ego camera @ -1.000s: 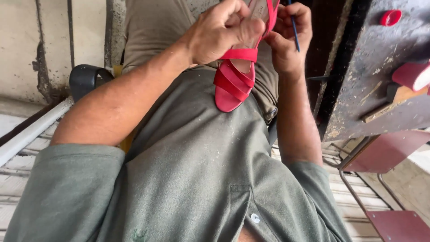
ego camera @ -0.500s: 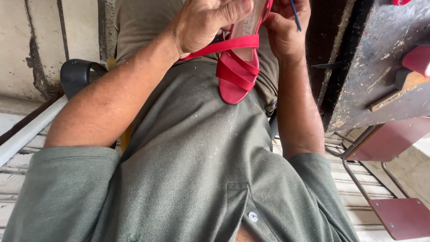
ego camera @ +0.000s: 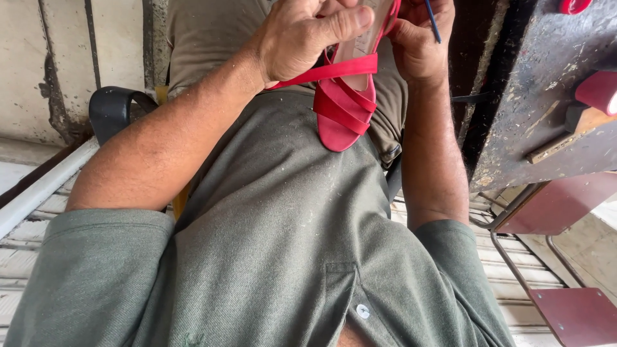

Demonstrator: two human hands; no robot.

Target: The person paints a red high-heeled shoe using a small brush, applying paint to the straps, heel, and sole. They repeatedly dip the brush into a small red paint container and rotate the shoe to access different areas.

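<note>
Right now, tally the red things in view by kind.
Red strappy sandal held in both hands: 1
Red round objects on the dark worn workbench, at the picture's right edge: 2
Dark red flat metal plates: 2
Total: 5

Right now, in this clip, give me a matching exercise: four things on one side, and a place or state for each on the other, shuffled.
Things:
1. red sandal
2. left hand
3. right hand
4. thin dark tool

Places or states:
A. pinched in the right hand
B. toe resting against the grey-green shirt
C. thumb over the sandal's red strap
D. behind the sandal, at the top edge

Pairs: 1-B, 2-C, 3-D, 4-A
</note>
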